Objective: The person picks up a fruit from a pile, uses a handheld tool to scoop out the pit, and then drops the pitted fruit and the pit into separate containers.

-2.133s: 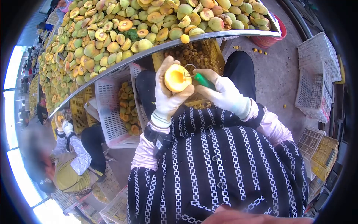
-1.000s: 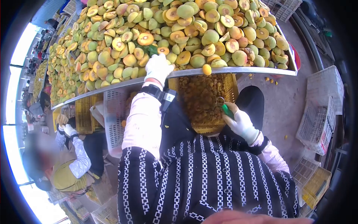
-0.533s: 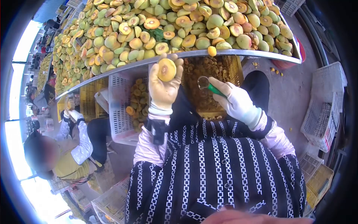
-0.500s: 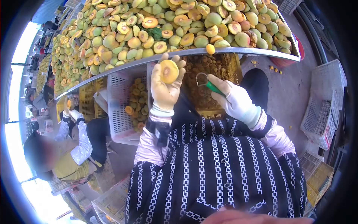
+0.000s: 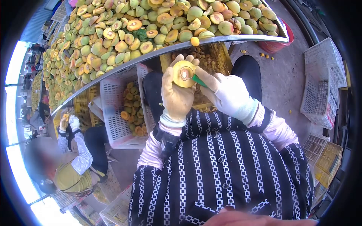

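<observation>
My left hand, in a stained pale glove, holds a peach half with its cut face toward me. My right hand, also gloved, grips a green-handled loop pitting tool. The tool's metal loop lies against the middle of the cut face, around the pit. Both hands are above my lap, in front of the fruit-heaped table. Beneath them, a yellow crate contains brownish pits or scraps, partly hidden by my hands.
Halved peaches cover the table behind its metal rim. To the left stands a white crate of peach halves; beyond it sits a co-worker. A red tub and stacked white crates are at right.
My right hand has moved left, bringing the loop tool from beside the peach half onto its cut face. My left hand has shifted slightly right and down; the whole view has shifted a little.
</observation>
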### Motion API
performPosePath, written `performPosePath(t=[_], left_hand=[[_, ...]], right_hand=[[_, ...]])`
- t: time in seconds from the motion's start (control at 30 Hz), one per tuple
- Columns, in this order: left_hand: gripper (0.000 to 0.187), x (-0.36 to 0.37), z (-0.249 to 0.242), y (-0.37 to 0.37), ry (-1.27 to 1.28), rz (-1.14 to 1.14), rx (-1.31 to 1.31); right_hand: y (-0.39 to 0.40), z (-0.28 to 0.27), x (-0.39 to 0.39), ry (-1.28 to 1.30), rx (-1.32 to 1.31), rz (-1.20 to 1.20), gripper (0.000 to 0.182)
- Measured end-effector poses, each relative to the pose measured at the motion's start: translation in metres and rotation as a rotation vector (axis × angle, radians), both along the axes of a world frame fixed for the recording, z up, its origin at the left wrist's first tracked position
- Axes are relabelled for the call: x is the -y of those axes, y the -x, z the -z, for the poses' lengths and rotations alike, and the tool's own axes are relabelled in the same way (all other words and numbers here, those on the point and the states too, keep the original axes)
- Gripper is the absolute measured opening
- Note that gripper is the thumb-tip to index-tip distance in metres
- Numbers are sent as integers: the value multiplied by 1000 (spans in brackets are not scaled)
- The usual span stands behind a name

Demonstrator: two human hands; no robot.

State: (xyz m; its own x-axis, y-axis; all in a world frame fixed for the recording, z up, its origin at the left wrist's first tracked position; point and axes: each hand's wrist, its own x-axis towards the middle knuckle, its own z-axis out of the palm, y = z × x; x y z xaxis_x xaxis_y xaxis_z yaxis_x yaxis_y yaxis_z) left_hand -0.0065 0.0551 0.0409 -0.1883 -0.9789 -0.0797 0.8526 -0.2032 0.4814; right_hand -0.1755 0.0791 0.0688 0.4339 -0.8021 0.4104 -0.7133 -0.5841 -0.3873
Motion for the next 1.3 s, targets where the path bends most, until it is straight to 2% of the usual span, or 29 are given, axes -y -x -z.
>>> performPosePath(t=[0.17, 0.23, 0.27, 0.33, 0.47, 0.6, 0.67, 0.73, 0.8, 0.83, 0.87, 0.97, 1.03, 1.07, 1.13, 1.17, 1.23, 1.3], left_hand=[[47, -5, -4, 5, 96, -66, 186], [50, -6, -1, 7, 77, -137, 267], [50, -7, 0, 9, 79, -135, 269], [53, -11, 3, 14, 160, -177, 411], [54, -11, 10, 22, 187, -277, 460], [52, -1, 4, 19, 196, -274, 474], [47, 3, -2, 12, 283, -197, 568], [44, 8, -12, 10, 299, -216, 655], [44, 18, -14, 1, 200, 44, 761], [46, 21, -14, -3, 112, 169, 864], [47, 28, -10, -12, 41, 355, 795], [49, 31, 3, -19, 36, 485, 942], [51, 29, 14, -16, 22, 279, 810], [51, 28, 24, -14, 20, 280, 814], [53, 28, 44, -8, 387, -74, 980], [53, 23, 35, -1, 302, -68, 829], [53, 20, 32, 1, 254, -37, 847], [53, 14, 25, 0, 161, 57, 850]], right_hand=[[-5, -2, -5, 8, 15, 28, 52], [-8, -4, -6, -9, -6, 64, 39], [-6, -1, -5, -8, -5, 65, 39], [-2, 8, -2, -140, -101, 41, 24], [-4, 8, -3, -247, -114, 67, 22], [-3, 9, -2, -329, 12, -13, 26], [-4, 8, -2, -344, 40, -40, 28], [-7, 5, -3, -449, 89, -48, 30], [-6, 9, -2, -385, 186, -81, 31], [-4, 7, 0, -607, 104, -93, 36], [-3, 6, 3, -829, 20, -105, 40], [-2, 25, 6, -937, 132, -122, 39], [-1, 36, 12, -781, 57, -64, 34], [0, 39, 14, -689, 37, -27, 32], [-1, 35, 13, -617, 50, 38, 31], [-1, 36, 12, -493, 43, 69, 29], [1, 39, 11, -296, 6, 86, 24], [7, 35, 13, -321, -81, 58, 24]])
